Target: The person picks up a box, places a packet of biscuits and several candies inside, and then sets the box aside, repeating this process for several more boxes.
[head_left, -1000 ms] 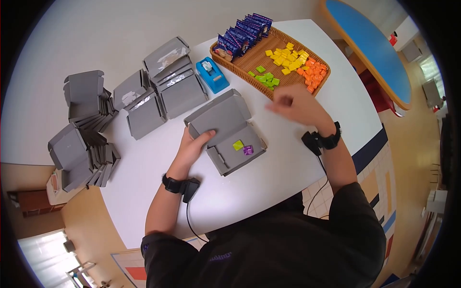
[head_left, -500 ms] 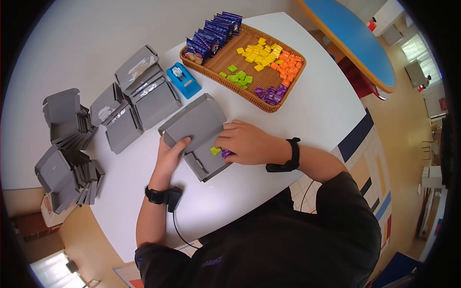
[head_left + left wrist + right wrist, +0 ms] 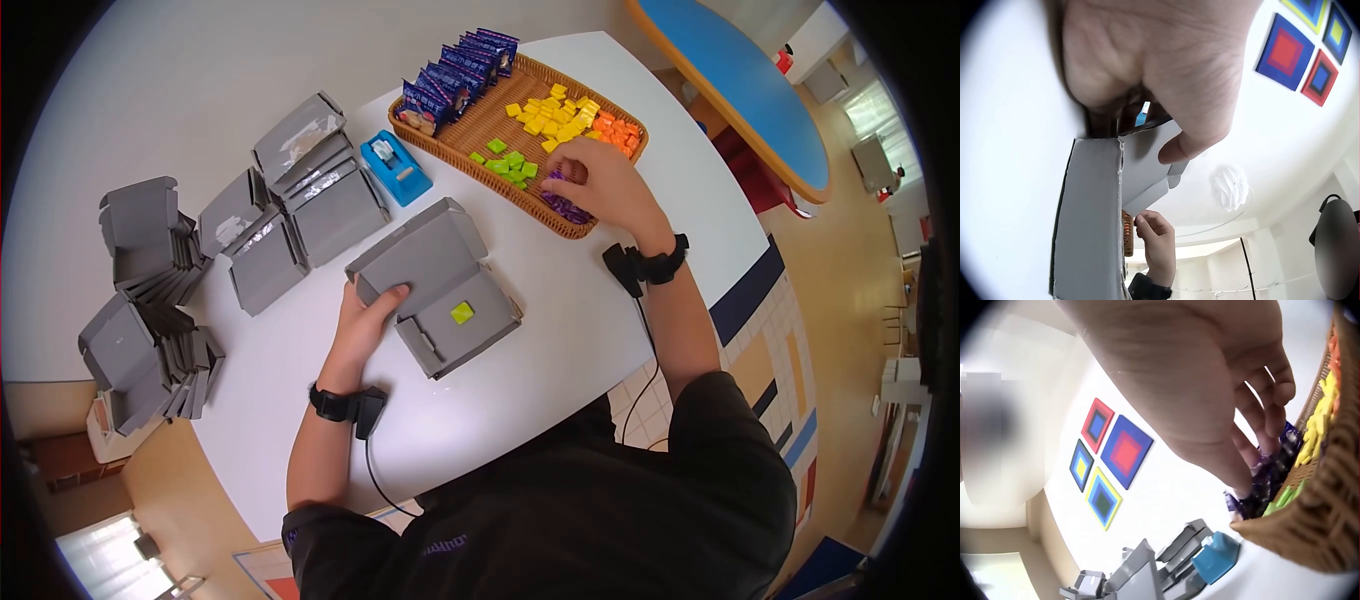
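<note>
An open grey box stands on the white table, a single green packet lying inside. My left hand grips the box's left side, thumb over the inner face of the lid; the left wrist view shows this hand above the grey side wall, fingers partly hidden behind it. Over the near right corner of the wicker basket is my right hand. In the right wrist view its loosely bent, spread fingers touch the purple packets; no separate packet held between them can be made out.
Green, yellow and orange packets lie in the basket, with blue snack bags along its left end. A blue tape dispenser and closed grey boxes stand left; stacked open boxes are farther left.
My right hand went from the basket side down into the box, then back up to the purple packets. The purple packet is gone from the box. My left hand kept its grip.
</note>
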`<action>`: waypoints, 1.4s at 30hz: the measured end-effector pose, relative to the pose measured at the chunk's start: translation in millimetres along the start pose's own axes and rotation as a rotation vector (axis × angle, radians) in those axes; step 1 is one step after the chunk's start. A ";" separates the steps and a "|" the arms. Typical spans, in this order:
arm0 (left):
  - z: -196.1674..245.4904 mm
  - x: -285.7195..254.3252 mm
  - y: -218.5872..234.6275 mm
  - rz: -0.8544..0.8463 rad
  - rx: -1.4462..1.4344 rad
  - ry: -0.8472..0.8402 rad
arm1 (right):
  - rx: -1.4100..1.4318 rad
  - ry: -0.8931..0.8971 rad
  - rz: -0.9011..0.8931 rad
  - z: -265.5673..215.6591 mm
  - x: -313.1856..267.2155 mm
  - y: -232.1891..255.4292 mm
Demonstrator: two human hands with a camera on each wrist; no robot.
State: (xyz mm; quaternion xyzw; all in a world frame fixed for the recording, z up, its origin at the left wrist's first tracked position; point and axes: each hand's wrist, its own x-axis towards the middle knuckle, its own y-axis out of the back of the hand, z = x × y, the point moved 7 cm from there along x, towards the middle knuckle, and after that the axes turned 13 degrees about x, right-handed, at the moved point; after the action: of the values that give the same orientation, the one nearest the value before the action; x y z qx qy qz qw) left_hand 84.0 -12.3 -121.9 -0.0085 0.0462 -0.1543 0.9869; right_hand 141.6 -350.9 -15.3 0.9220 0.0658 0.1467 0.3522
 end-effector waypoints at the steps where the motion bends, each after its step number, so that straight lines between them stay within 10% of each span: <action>1: -0.8 -0.2 0.1 0.002 0.003 0.002 | 0.040 -0.047 -0.041 9.0 1.1 -1.6; 11: 1.0 -1.2 0.4 -0.026 0.056 0.022 | 0.080 0.090 0.063 -24.3 -4.7 -10.7; 17: -2.1 0.4 1.6 -0.064 0.095 0.035 | 0.069 0.436 -0.386 -99.1 -53.6 -94.4; 30: -1.4 3.1 -1.3 -0.035 0.078 -0.022 | 0.200 0.453 -0.544 -97.3 -71.5 -119.4; 42: 1.1 1.3 -1.7 -0.030 0.104 -0.011 | 0.016 0.023 0.160 -20.9 -0.3 -3.9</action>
State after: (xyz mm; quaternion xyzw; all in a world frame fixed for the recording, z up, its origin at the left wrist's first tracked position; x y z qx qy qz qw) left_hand 84.9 -14.4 -120.8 0.0413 0.0324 -0.1711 0.9838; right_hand 134.6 -334.9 -3.2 0.9253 -0.0030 0.1846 0.3314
